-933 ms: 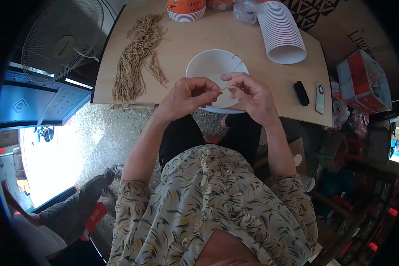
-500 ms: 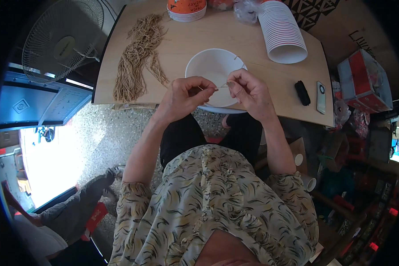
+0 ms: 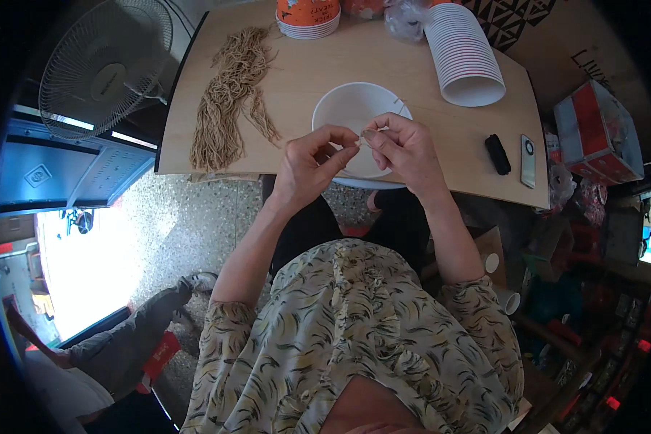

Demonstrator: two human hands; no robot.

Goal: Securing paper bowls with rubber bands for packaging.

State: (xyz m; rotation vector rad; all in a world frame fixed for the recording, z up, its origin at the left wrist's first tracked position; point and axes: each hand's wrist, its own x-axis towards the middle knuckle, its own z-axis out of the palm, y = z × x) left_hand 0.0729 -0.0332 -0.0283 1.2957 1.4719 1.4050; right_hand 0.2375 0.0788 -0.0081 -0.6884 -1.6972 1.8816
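A white paper bucket (image 3: pixel 334 108) sits at the table's front edge, its mouth toward me. A short bit of tan string (image 3: pixel 399 102) shows at its right rim. Over the bucket's near side, my left hand (image 3: pixel 307 166) pinches a thin string between thumb and forefinger. My right hand (image 3: pixel 410 153) pinches the same string close beside it, and the fingertips nearly meet. Most of the string is hidden by the fingers. On the table's left lies a loose bundle of tan strings (image 3: pixel 224 108).
A nested stack of white buckets (image 3: pixel 470 61) lies at the back right. Orange-and-white buckets (image 3: pixel 308 20) and a clear plastic bag (image 3: pixel 405 20) are at the back. A black pouch (image 3: pixel 497 154) and a phone (image 3: pixel 528 163) lie right. A fan (image 3: pixel 108 79) stands left; a person's leg (image 3: pixel 141 318) shows lower left.
My hands have drawn closer together, so the string stretch between them has shortened. The whole view has shifted slightly, moving the table and bucket a little to the right.
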